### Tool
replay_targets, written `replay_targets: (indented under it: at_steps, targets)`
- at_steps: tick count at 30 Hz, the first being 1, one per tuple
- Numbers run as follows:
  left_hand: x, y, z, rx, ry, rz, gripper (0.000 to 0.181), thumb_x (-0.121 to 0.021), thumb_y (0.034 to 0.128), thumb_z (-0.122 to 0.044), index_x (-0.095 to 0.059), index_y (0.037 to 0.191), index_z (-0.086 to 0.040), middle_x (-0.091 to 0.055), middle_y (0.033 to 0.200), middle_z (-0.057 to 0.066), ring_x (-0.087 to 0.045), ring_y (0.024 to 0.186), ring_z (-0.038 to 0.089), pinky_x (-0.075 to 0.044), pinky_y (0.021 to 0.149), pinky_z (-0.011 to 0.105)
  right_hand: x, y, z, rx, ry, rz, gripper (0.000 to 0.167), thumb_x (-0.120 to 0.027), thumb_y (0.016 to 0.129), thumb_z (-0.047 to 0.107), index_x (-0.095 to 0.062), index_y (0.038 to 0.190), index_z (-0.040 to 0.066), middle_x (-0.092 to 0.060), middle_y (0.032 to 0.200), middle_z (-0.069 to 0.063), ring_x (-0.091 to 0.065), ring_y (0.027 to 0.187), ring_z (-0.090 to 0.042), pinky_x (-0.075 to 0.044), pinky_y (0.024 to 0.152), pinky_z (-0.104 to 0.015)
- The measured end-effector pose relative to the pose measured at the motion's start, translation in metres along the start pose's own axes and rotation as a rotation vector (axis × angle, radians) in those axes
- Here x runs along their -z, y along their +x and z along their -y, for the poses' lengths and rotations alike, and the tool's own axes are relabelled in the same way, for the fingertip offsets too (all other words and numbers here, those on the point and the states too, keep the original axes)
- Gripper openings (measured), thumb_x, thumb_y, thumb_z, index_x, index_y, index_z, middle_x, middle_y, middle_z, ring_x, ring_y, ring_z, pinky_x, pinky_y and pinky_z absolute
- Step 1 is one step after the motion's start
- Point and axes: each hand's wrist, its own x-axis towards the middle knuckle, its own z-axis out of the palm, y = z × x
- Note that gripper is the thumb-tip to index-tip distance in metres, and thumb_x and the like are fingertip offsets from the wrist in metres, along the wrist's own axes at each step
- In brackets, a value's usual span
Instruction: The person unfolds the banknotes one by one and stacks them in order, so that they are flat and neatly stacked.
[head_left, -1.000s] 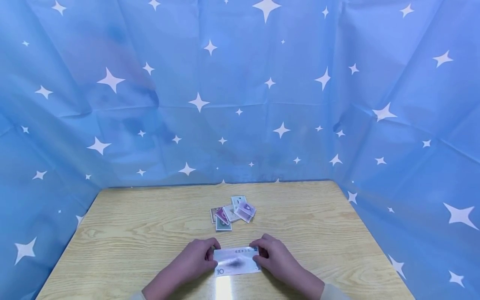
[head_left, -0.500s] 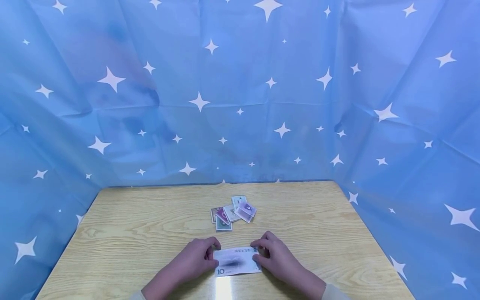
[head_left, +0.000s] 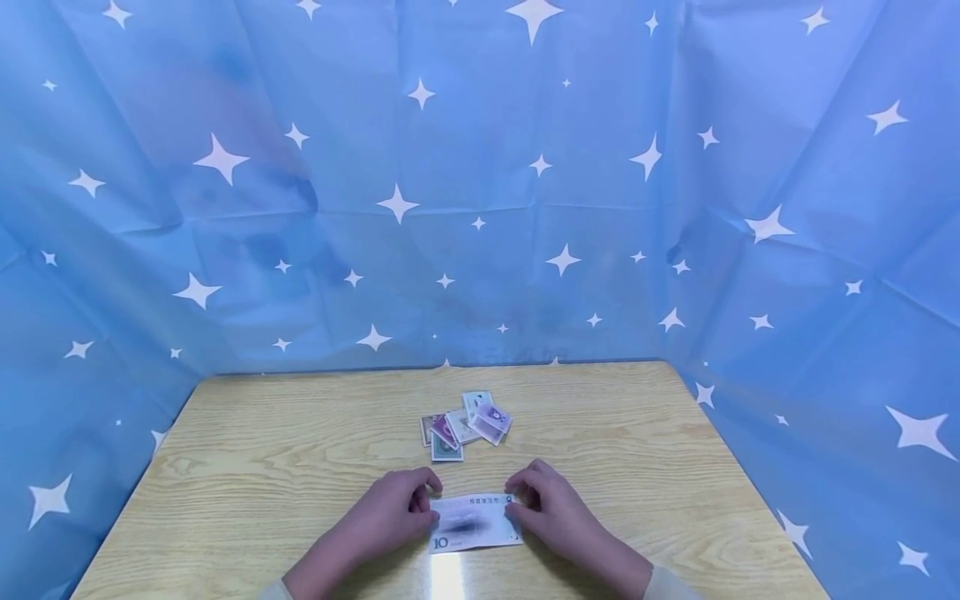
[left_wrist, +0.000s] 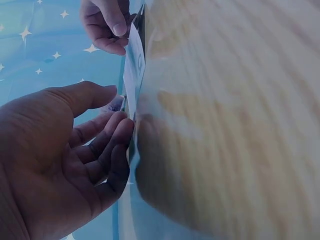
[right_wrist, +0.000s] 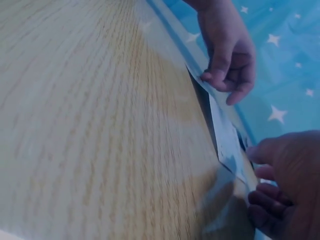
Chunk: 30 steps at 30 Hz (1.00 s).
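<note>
A pale banknote (head_left: 474, 533) marked 10 lies near the front of the wooden table, its long side running left to right. At its left end is my left hand (head_left: 392, 510), thumb tip over the note's edge and fingers loosely bent. My right hand (head_left: 553, 510) is at the opposite end, thumb tip by the note's right edge. In the left wrist view a gap separates the thumb from the fingers (left_wrist: 102, 145). The right wrist view shows the note (right_wrist: 227, 142) slightly bowed, with the right-hand fingers (right_wrist: 267, 205) loosely curled beside its near end.
Beyond the hands, several smaller notes (head_left: 462, 425) overlap in a loose pile on the wooden table (head_left: 300, 450). Behind the table and along its sides hangs a blue cloth (head_left: 480, 167) with white stars. A bright reflection shows just in front of the banknote.
Glare on the banknote has lessened and its print shows more clearly. The fingers of both hands have shifted slightly at its ends. The pile of smaller notes has stayed put.
</note>
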Motion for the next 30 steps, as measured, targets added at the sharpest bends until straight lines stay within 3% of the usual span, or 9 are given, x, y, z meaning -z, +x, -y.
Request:
replay_targets:
  at_steps: [9, 16, 23, 30]
  targets:
    - [0.003, 0.023, -0.005, -0.017, -0.005, -0.122, 0.026, -0.086, 0.0958, -0.013, -0.074, 0.118, -0.009, -0.068, 0.099, -0.008, -0.066, 0.092, 0.008, -0.060, 0.083, 0.029, 0.010, 0.012, -0.010, -0.028, 0.016, -0.072, 0.028, -0.088, 0.095, 0.012, -0.074, 0.119, 0.009, -0.062, 0.101, 0.002, -0.061, 0.088, -0.014, -0.056, 0.076, -0.026]
    - [0.006, 0.050, -0.007, -0.041, 0.044, -0.217, 0.028, -0.087, 0.0952, -0.013, -0.072, 0.118, -0.008, -0.071, 0.108, 0.003, -0.068, 0.098, 0.017, -0.060, 0.085, 0.036, 0.020, 0.029, -0.014, -0.039, 0.024, -0.153, 0.030, -0.087, 0.094, 0.007, -0.072, 0.120, 0.004, -0.063, 0.105, -0.005, -0.064, 0.093, -0.019, -0.060, 0.082, -0.033]
    - [0.005, 0.077, -0.008, -0.052, 0.059, -0.227, 0.035, -0.084, 0.0987, -0.015, -0.070, 0.130, -0.008, -0.067, 0.119, 0.006, -0.070, 0.104, 0.022, -0.060, 0.089, 0.038, 0.021, 0.047, -0.021, -0.042, -0.005, -0.177, 0.037, -0.088, 0.095, 0.011, -0.071, 0.127, 0.003, -0.065, 0.116, -0.011, -0.066, 0.107, -0.025, -0.060, 0.091, -0.043]
    - [0.005, 0.101, -0.007, -0.077, 0.078, -0.183, 0.046, -0.084, 0.1006, -0.021, -0.066, 0.142, -0.011, -0.064, 0.138, 0.007, -0.067, 0.121, 0.028, -0.060, 0.098, 0.046, 0.019, 0.062, -0.025, -0.057, -0.006, -0.175, 0.045, -0.090, 0.095, 0.016, -0.069, 0.133, 0.004, -0.065, 0.126, -0.013, -0.066, 0.115, -0.030, -0.059, 0.098, -0.050]
